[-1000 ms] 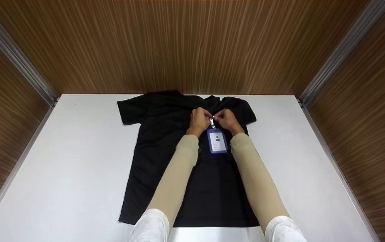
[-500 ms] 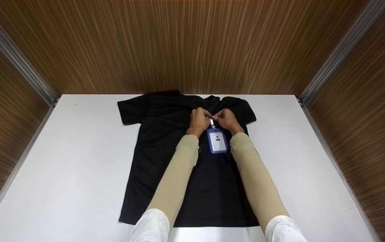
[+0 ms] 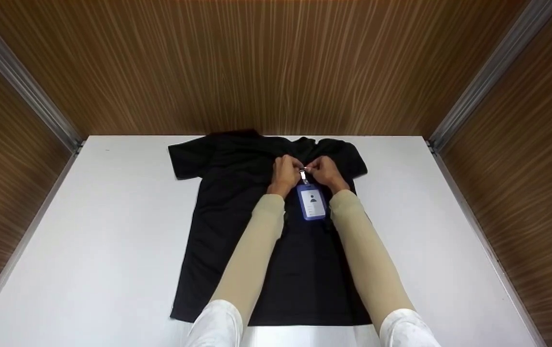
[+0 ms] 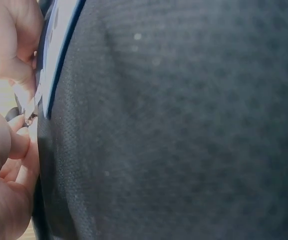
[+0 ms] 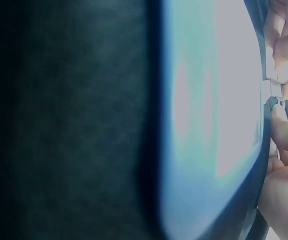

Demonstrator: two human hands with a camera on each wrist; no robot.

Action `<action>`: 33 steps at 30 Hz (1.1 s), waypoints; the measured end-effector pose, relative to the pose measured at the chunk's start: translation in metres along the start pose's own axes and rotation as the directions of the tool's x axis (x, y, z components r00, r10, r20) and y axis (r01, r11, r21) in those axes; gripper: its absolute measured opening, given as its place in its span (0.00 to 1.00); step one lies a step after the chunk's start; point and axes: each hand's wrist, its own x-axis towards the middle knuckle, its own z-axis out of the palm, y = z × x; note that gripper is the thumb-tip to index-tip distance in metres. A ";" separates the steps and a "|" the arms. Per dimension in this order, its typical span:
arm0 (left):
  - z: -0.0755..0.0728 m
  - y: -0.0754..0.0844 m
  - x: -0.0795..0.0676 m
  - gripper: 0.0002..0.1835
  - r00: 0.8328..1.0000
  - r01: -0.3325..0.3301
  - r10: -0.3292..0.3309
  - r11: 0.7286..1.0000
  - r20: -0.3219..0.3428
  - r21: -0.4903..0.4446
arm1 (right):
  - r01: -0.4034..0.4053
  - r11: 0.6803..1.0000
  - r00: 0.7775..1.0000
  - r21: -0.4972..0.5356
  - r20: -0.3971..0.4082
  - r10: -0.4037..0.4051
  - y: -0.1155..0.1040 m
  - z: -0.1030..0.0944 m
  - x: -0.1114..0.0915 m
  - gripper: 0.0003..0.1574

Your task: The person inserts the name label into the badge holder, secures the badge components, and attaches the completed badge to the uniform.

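A blue ID badge holder (image 3: 312,202) with a white card lies face up on the black short-sleeved shirt (image 3: 237,212). A short strap with a metal clip (image 3: 303,176) joins its top edge. My left hand (image 3: 285,174) pinches at the upper end of this clip. From the other side my right hand (image 3: 326,172) pinches there too, fingertips close together. A bit of black fabric bunches between the fingertips in the right wrist view. Fingers hide the exact hold on clip and cloth. Up close, the badge holder (image 5: 213,120) fills the middle of the right wrist view.
The shirt lies spread on a white table (image 3: 112,231), its collar end at the far edge. Wood-grain panels (image 3: 276,67) rise behind and on both sides, with metal corner rails (image 3: 30,77). Both forearms cross over the lower shirt.
Both hands stay at the clip with hardly any movement. The badge and its strap shift very slightly; the shirt lies as before.
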 end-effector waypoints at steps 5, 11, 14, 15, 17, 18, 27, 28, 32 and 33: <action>0.000 -0.001 0.000 0.12 1.000 -0.008 0.008 1.000 0.001 -0.009 | 0.001 1.000 1.000 0.003 -0.006 -0.001 0.000 0.001 0.000 0.09; -0.002 -0.003 -0.001 0.11 1.000 0.000 0.000 1.000 0.011 -0.020 | 0.000 1.000 1.000 0.001 -0.004 0.000 0.000 0.001 0.001 0.07; -0.002 -0.004 -0.001 0.10 1.000 -0.004 0.004 1.000 0.016 -0.023 | 0.011 1.000 1.000 0.005 0.000 -0.011 0.001 0.001 0.001 0.07; -0.002 -0.004 0.000 0.10 1.000 -0.008 0.008 1.000 0.018 -0.026 | 0.016 1.000 1.000 0.004 0.000 -0.016 0.001 0.000 0.001 0.07; -0.002 -0.005 0.000 0.10 1.000 -0.019 0.019 0.999 0.021 -0.028 | 0.022 1.000 1.000 0.006 -0.002 -0.022 0.002 0.000 0.001 0.07; -0.001 -0.005 0.000 0.10 0.999 -0.021 0.022 0.999 0.024 -0.030 | 0.027 1.000 1.000 0.007 -0.004 -0.027 0.002 0.000 0.001 0.07; 0.000 -0.007 0.000 0.12 0.999 -0.028 0.028 0.999 0.024 -0.030 | 0.045 0.997 0.999 0.069 -0.009 -0.045 0.003 0.002 0.002 0.07; 0.000 -0.007 0.000 0.12 0.999 -0.028 0.029 0.999 0.028 -0.027 | 0.055 0.995 0.998 0.086 -0.013 -0.054 0.003 0.003 0.002 0.08; -0.001 -0.007 0.000 0.16 0.999 -0.029 0.029 0.999 0.042 -0.014 | 0.122 0.987 0.992 0.106 -0.020 -0.121 0.003 0.004 0.002 0.14; -0.001 -0.007 0.000 0.17 0.999 -0.027 0.028 1.000 0.045 -0.013 | 0.141 0.986 0.990 0.090 -0.018 -0.140 0.003 0.004 0.003 0.15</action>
